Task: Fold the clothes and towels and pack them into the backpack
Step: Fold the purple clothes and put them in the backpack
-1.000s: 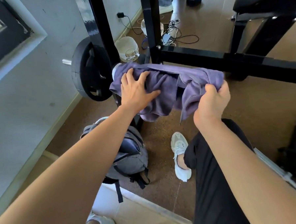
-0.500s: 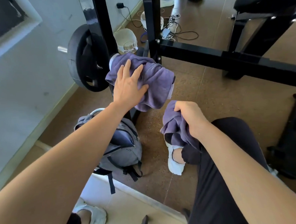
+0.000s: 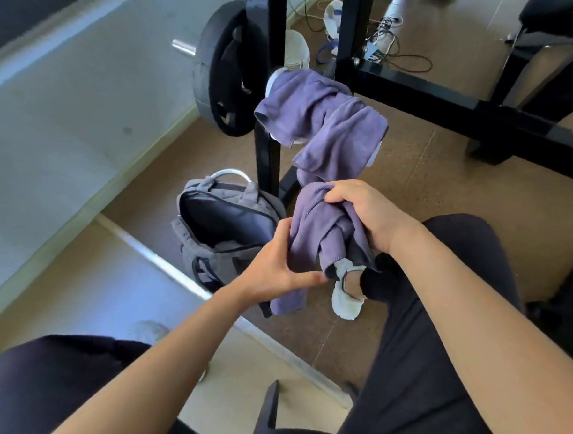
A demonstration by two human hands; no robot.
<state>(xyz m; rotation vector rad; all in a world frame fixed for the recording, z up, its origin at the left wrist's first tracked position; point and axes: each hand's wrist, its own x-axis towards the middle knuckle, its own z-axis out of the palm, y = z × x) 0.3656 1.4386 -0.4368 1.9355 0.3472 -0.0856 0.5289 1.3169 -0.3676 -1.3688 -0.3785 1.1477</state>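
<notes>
A purple towel (image 3: 327, 128) hangs from the black rack's peg and runs down into both my hands. My right hand (image 3: 366, 212) grips the bunched lower part from the right. My left hand (image 3: 278, 267) holds the same bunch from the left, thumb under it and fingers curled round the cloth. A loose end dangles below my left hand. The grey backpack (image 3: 226, 226) stands on the floor just left of my hands, its top unzipped and its dark inside showing.
The black rack frame (image 3: 438, 99) crosses the floor behind the towel. A weight plate (image 3: 228, 74) sits on a bar at the left upright. Cables and shoes lie at the back. My white shoe (image 3: 346, 300) is under the towel.
My left hand left the towel on the peg and came down to the bunch that my right hand pulled low. The towel now stretches from peg to hands.
</notes>
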